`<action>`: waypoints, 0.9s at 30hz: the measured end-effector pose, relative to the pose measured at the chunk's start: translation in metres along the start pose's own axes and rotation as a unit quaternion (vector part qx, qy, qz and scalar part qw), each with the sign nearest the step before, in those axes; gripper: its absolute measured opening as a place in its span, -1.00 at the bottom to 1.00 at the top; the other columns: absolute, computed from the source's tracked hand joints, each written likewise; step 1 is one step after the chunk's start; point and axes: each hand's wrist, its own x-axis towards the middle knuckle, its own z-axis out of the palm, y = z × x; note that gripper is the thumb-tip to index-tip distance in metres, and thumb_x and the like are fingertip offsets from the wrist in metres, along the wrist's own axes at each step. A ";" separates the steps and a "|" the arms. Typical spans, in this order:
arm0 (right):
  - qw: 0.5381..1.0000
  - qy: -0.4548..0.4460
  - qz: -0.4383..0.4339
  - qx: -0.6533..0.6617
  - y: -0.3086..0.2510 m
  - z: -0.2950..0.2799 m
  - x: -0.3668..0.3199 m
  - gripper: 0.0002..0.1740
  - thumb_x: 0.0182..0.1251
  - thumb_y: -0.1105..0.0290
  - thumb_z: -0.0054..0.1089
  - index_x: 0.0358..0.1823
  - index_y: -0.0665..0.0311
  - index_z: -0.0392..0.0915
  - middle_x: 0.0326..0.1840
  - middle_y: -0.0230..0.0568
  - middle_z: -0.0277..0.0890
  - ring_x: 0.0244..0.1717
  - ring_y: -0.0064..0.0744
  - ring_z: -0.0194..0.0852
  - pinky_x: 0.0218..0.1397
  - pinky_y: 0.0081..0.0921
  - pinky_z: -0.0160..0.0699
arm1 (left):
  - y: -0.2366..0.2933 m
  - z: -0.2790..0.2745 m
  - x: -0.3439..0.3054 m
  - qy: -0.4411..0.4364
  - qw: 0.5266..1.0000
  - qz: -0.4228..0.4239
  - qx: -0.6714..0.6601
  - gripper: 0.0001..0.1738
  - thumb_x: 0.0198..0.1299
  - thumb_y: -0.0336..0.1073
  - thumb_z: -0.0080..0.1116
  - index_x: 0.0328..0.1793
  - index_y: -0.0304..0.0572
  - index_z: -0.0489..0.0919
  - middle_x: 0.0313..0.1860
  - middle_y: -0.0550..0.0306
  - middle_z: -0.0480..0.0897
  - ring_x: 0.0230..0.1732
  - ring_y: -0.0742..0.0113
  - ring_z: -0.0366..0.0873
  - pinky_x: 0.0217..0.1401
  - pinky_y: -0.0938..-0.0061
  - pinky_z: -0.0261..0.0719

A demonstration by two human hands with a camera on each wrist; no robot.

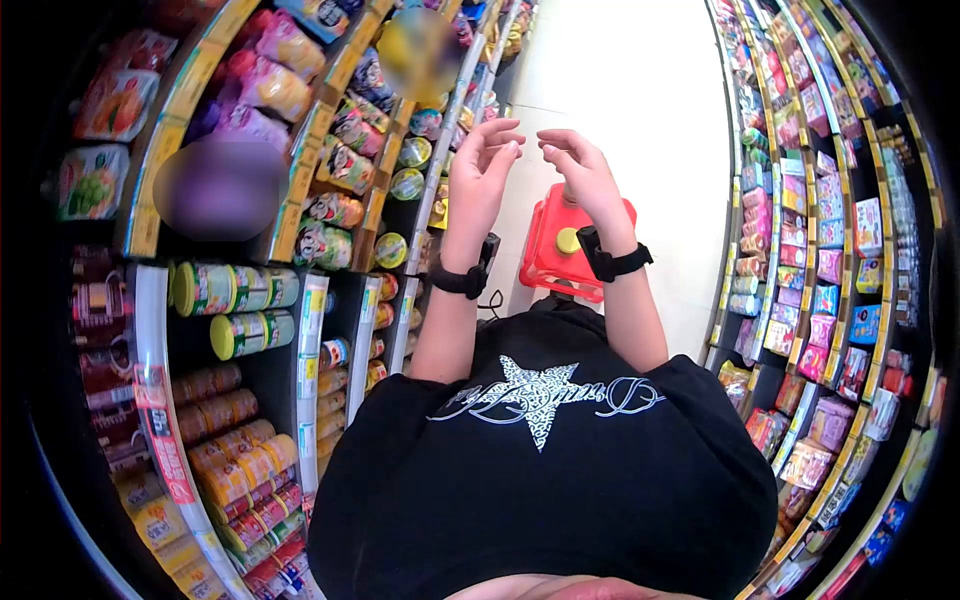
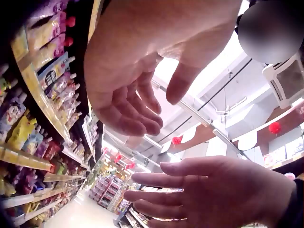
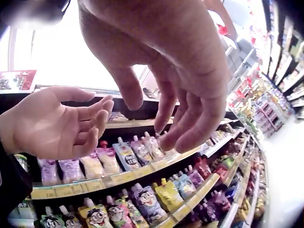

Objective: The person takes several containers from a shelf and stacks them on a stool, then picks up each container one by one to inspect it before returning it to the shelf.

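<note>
Both hands are raised in front of the body, palms facing each other with a gap between. In the head view the left hand (image 1: pixel 484 180) has loosely bent fingers and holds nothing. The right hand (image 1: pixel 582 172), also empty, is level with it, above a red plastic basket or stool (image 1: pixel 540 240). The left wrist view shows the left hand (image 2: pixel 137 71) at the top and the right hand (image 2: pixel 213 190) below, fingers extended. From the right wrist, the right hand (image 3: pixel 166 61) hangs with relaxed fingers, and the left hand (image 3: pixel 57 123) is at left.
Shelves of jars (image 1: pixel 262 286) and pouches (image 1: pixel 275 85) line the left side. More shelves with packaged goods (image 1: pixel 828 422) stand at right. Between them runs a pale floor (image 1: pixel 620 60). Yellow price strips (image 3: pixel 118 178) edge the shelves.
</note>
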 end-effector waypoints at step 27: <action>0.970 0.072 0.232 0.028 0.278 -0.094 0.049 -0.23 0.20 0.63 -0.03 0.46 0.21 -0.06 0.42 -0.02 0.07 0.40 -0.18 0.06 0.34 -0.39 0.21 | -0.378 0.053 0.055 -0.089 0.955 -0.266 0.098 -0.17 -0.06 -0.67 -0.23 0.48 -0.19 0.08 0.35 -0.05 0.29 0.29 0.29 0.31 0.20 0.50 0.35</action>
